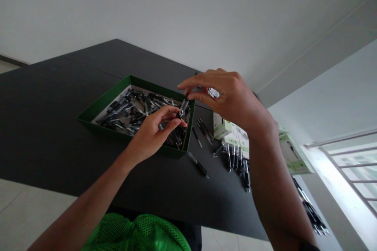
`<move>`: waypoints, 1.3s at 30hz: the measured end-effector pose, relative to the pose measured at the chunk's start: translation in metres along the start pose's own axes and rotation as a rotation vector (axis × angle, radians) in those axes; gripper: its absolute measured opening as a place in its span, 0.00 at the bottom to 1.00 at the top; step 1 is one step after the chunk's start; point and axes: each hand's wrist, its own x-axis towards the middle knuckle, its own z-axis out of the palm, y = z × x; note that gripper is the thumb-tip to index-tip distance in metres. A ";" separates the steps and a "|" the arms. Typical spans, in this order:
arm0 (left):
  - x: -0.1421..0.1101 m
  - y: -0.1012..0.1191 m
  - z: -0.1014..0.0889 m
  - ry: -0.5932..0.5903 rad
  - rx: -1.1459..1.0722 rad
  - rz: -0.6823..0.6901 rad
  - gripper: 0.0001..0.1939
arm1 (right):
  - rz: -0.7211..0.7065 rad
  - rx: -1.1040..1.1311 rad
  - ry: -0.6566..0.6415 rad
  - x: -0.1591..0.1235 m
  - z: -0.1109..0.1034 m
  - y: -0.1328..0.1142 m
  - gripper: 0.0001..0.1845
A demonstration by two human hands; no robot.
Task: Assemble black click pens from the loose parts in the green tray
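Head view: two bare hands above one green box (110, 96), white-lined inside, set on a black table (53, 145). Left hand (151, 131) curled, thumb and fingertips pinched on the dark grip of one clear-barrelled pen (183, 106), tilted over the box's right end. Right hand (224, 90) arched just beside the pen's upper end, index finger stretched out, thumb apart below; contact with the pen impossible to tell. One whitish object (213, 93) visible through the gap under the knuckles, held or merely behind, also impossible to tell.

Inside the box, a heap of pen parts (123, 113), too overlapped to count. Just right of the box, at least three refills (204, 130); near its front right corner, one loose pen (198, 165). Farther right, at least five pens side by side (233, 159), next to two white-and-green cartons (222, 127). Past the right forearm, one more carton (290, 151) and a bundle of pens (312, 211), number unclear. At the bottom edge, one green mesh garment (141, 231).
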 end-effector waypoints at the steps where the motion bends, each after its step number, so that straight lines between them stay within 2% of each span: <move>1: 0.000 0.000 0.000 0.001 -0.003 0.004 0.15 | 0.004 -0.002 0.001 0.000 0.000 0.000 0.13; 10: -0.001 -0.002 -0.002 -0.002 -0.018 0.015 0.15 | -0.051 -0.028 0.011 0.003 -0.002 -0.001 0.12; 16: -0.001 -0.003 -0.003 -0.005 -0.072 0.001 0.15 | 0.021 0.018 0.004 -0.002 0.002 -0.005 0.11; 21: -0.001 -0.004 -0.004 -0.011 -0.135 0.015 0.16 | 0.191 0.155 0.104 -0.016 0.033 0.000 0.17; 25: -0.001 -0.006 -0.005 -0.009 -0.182 0.028 0.17 | 0.235 0.335 0.115 -0.023 0.064 0.003 0.12; 28: -0.001 -0.006 -0.005 -0.001 -0.196 0.013 0.17 | 0.244 0.418 0.172 -0.025 0.076 0.002 0.10; 31: 0.000 -0.004 -0.004 0.025 -0.196 0.013 0.19 | 0.229 0.438 0.232 -0.027 0.070 0.001 0.11; 35: 0.000 -0.004 -0.003 0.118 -0.271 0.037 0.22 | 0.293 0.352 0.385 -0.033 0.048 0.002 0.12; 39: 0.002 -0.009 -0.003 0.169 -0.370 0.029 0.23 | 0.321 0.331 0.301 -0.036 0.043 0.004 0.09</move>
